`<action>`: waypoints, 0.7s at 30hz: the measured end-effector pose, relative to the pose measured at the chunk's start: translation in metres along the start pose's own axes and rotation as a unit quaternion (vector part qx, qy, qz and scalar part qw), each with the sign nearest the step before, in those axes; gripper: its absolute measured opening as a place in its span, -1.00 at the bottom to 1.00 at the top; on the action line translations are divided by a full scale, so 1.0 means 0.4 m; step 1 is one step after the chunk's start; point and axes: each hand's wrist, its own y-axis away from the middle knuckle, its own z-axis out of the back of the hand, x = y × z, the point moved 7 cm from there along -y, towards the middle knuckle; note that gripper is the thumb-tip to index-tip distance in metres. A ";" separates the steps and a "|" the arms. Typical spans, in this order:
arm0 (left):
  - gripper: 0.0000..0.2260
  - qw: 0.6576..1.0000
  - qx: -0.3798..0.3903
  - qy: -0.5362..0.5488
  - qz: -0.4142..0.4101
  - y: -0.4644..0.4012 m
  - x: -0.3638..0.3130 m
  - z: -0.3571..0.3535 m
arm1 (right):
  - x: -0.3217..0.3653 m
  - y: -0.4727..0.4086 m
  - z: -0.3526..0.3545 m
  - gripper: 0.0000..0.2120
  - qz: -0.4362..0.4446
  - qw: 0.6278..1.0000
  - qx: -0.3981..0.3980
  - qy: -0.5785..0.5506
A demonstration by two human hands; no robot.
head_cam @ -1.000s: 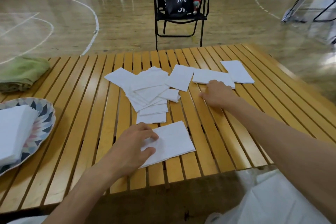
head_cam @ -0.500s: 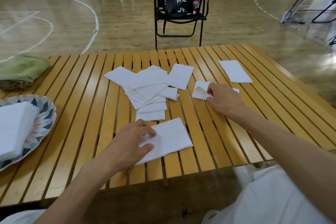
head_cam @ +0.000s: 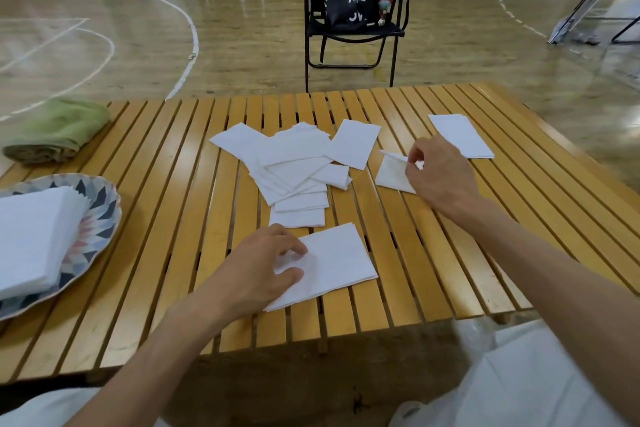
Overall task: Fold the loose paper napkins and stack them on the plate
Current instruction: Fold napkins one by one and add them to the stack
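My left hand [head_cam: 263, 267] rests on the left edge of a folded white napkin [head_cam: 336, 263] near the table's front, fingers curled onto the paper. My right hand [head_cam: 440, 177] pinches a loose napkin [head_cam: 391, 173] at mid right, its top edge lifted and partly folded over. A pile of several loose napkins [head_cam: 294, 170] lies in the middle. One napkin [head_cam: 353, 142] lies just behind the pile and another [head_cam: 460, 135] at the far right. The patterned plate [head_cam: 100, 218] at the left holds a stack of folded napkins [head_cam: 34, 236].
A rolled green towel [head_cam: 59, 128] lies at the table's back left corner. Beyond the slatted wooden table [head_cam: 173, 218] stands a black folding chair [head_cam: 353, 35] with a dark bag on it. My white-clad lap shows below the front edge.
My right hand has dragged the napkin nearer and lifted its edge, folding it over. My left hand has stayed on the near napkin.
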 end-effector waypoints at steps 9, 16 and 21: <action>-0.36 0.957 -0.194 0.214 0.020 0.010 -0.008 0.104 | 0.241 0.103 0.080 -0.88 -0.004 0.922 0.177 -0.343; -0.86 0.926 -0.200 0.320 -0.029 0.017 -0.033 0.144 | 0.296 0.189 -0.017 -0.87 0.006 0.861 0.345 -0.373; -0.90 0.873 -0.271 0.405 0.027 0.023 0.002 0.152 | 0.243 0.167 -0.065 -0.75 -0.061 0.858 0.310 -0.404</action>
